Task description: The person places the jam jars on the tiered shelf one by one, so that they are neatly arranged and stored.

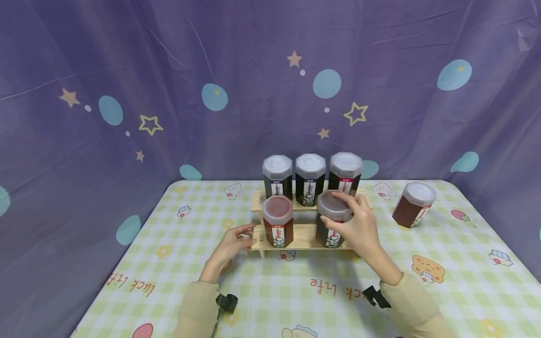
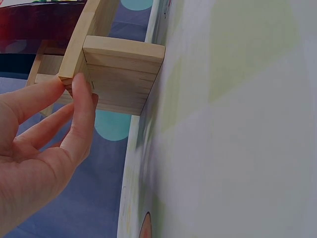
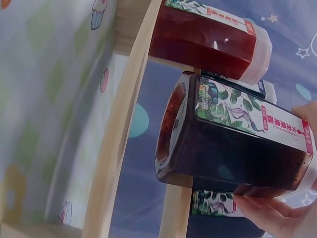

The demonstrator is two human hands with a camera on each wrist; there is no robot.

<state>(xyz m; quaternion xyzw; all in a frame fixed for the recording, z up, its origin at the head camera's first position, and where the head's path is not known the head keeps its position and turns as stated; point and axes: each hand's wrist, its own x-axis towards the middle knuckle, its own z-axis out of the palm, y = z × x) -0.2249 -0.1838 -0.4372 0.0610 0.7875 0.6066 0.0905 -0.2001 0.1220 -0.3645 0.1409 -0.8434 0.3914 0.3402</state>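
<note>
My right hand (image 1: 359,227) grips an octagonal jar of dark red content (image 1: 327,230) around its frosted lid, thumb on one side and fingers on the other. In the right wrist view the underside of that dark jar (image 3: 233,139) shows, and its base hangs just off the lower shelf's wooden edge (image 3: 121,124). At the left end of the two-tier wooden rack (image 1: 304,232), my left hand (image 1: 232,244) pinches the lower shelf's corner (image 2: 74,62) between thumb and fingers. A redder jar (image 1: 278,223) stands on the lower shelf, left of the held one.
Three dark jars with white lids, a left one (image 1: 277,176), a middle one (image 1: 310,180) and a right one (image 1: 345,171), stand on the upper shelf. Another dark red jar (image 1: 414,205) stands on the checked tablecloth (image 1: 177,263) at right. A purple curtain (image 1: 253,47) hangs behind.
</note>
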